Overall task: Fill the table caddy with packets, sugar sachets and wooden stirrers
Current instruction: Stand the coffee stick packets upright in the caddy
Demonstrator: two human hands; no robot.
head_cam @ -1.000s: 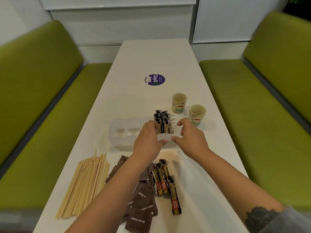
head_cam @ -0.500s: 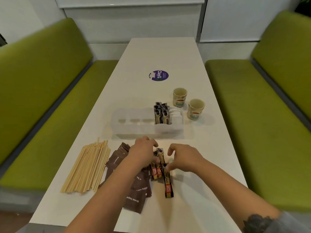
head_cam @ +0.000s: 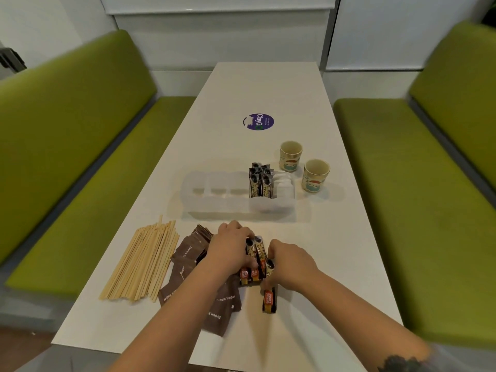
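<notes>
A translucent white caddy (head_cam: 214, 202) sits across the middle of the table, with several dark coffee stick packets (head_cam: 259, 181) standing upright in a right-hand compartment. Loose coffee stick packets (head_cam: 256, 260) lie flat on the table nearer to me. My left hand (head_cam: 230, 249) curls its fingers over their left side. My right hand (head_cam: 291, 264) pinches one loose packet (head_cam: 269, 298) that lies a little nearer. Brown sugar sachets (head_cam: 188, 260) are piled under my left forearm. A bundle of wooden stirrers (head_cam: 143, 263) lies at the left.
Two paper cups (head_cam: 291, 155) (head_cam: 316, 174) stand right of the caddy. A purple round sticker (head_cam: 258, 121) is on the white table (head_cam: 268, 89) farther away. Green benches (head_cam: 67, 146) (head_cam: 402, 170) flank both sides.
Both hands came back from the caddy to the loose coffee packets near me and closed on them. The view tilted slightly.
</notes>
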